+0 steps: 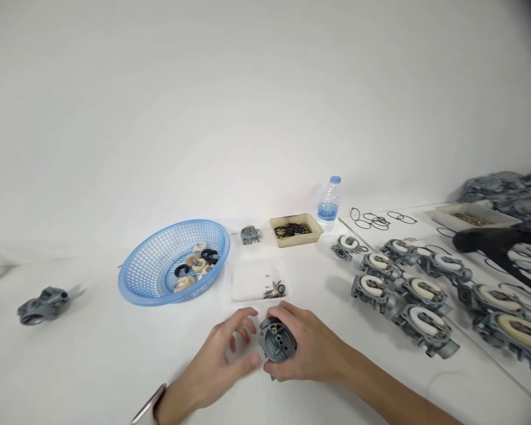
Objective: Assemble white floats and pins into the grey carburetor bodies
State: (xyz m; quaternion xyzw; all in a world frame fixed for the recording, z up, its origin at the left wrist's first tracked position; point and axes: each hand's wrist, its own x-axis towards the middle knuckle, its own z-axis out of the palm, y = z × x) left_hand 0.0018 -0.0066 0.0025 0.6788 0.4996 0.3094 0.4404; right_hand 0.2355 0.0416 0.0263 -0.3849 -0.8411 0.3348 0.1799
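Note:
A grey metal carburetor body (278,342) is gripped in my right hand (312,345), its round open face with a brass fitting turned up toward me. My left hand (223,351) is beside it with fingers apart and curved, holding nothing. Just beyond both hands lies a white tray (250,287) with small metal parts (274,289) in its right corner. To the right stand several carburetor bodies with C-shaped white floats (374,285) set on them.
A blue plastic basket (137,265) holds white, tan and black floats. Behind are a tray of black rubber rings (292,229), a water bottle (328,203) and a carburetor (250,235). Another carburetor (43,306) lies far left. Loose rings (376,221) and a carburetor pile (504,189) are at right.

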